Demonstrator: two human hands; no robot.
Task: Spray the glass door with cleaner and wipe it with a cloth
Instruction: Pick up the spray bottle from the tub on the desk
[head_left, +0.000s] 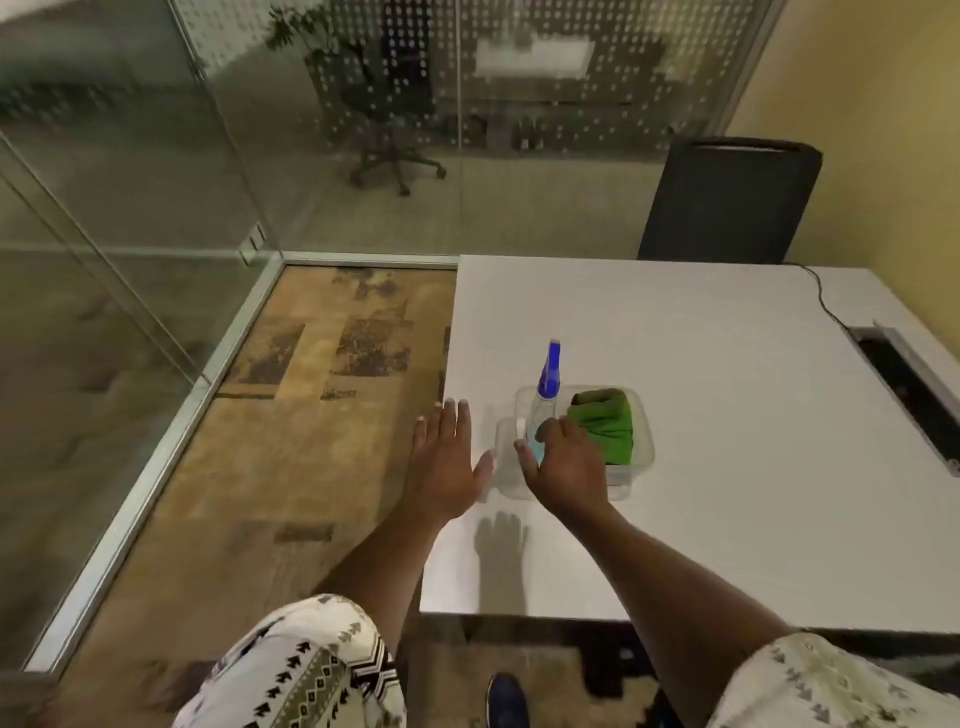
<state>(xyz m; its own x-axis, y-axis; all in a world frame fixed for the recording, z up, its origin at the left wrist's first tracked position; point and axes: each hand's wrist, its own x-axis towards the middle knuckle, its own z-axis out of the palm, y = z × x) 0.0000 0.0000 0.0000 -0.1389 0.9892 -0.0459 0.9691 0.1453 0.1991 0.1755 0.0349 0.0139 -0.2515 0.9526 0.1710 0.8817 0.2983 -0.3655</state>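
A clear spray bottle with a blue trigger head and pale blue liquid stands in a clear plastic tub on the white table. A folded green cloth lies in the same tub, to the right of the bottle. My right hand grips the lower body of the bottle, fingers curled round it. My left hand hovers flat with straight fingers over the table's left edge, holding nothing. The glass door stands to the left, angled inward.
A black chair back stands behind the table's far edge. A black cable runs to a cable slot at the table's right. Glass walls with dot frosting lie ahead, over patterned brown carpet.
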